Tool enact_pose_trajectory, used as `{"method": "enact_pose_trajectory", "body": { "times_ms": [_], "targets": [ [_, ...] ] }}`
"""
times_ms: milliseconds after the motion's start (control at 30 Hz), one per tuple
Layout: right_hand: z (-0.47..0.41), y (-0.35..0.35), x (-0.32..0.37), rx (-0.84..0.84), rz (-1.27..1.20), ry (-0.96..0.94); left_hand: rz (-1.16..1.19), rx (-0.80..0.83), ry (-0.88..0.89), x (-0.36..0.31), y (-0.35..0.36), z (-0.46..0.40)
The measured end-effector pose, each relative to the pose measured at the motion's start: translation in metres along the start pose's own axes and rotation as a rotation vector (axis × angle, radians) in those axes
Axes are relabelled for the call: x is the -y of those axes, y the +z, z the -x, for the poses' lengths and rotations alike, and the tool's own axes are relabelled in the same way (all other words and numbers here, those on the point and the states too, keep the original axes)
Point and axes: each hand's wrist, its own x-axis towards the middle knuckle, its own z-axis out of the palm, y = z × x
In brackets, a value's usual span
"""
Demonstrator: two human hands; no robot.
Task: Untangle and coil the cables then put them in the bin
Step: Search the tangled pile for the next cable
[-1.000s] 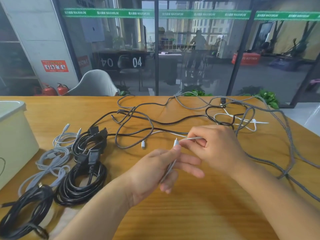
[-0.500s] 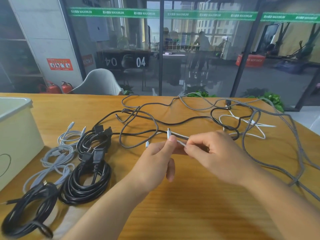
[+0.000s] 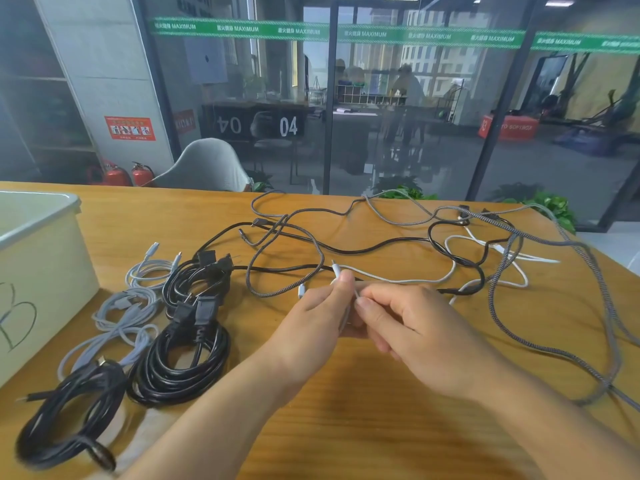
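Observation:
A thin white cable [image 3: 408, 280] runs from the tangle toward me. My left hand [image 3: 318, 320] pinches it just below its plug, which points up. My right hand [image 3: 412, 327] grips the same cable right beside the left, fingers closed over it. Behind my hands lies a tangle of black cable [image 3: 377, 244], grey braided cable [image 3: 588, 271] and more white cable [image 3: 485, 242]. At the left, coiled black cables [image 3: 180, 365] and coiled light grey cables [image 3: 121, 317] rest on the table. The pale bin [image 3: 38, 271] stands at the far left.
The wooden table [image 3: 363, 427] has bare surface in front of my arms. Its far edge meets a glass wall. A grey chair [image 3: 204, 166] stands behind the table. Green plants [image 3: 550, 206] sit at the back right corner.
My hands drew closer together on the white cable. The left hand turned its plug upright, and the fingers of both hands now meet over the cable.

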Motion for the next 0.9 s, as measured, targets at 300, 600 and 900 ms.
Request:
{"method": "enact_pose_trajectory", "body": {
  "times_ms": [300, 600, 900],
  "targets": [
    [0.002, 0.011, 0.006, 0.292, 0.023, -0.008, 0.392, -0.187, 0.051, -0.006, -0.009, -0.006],
    [-0.003, 0.011, -0.019, 0.45, -0.018, 0.024, 0.463, 0.077, -0.065, -0.017, -0.009, 0.004],
    [-0.012, -0.039, -0.057, 0.045, 0.206, 0.091, 0.254, 0.479, -0.184, -0.014, -0.013, 0.008]
  ]
}}
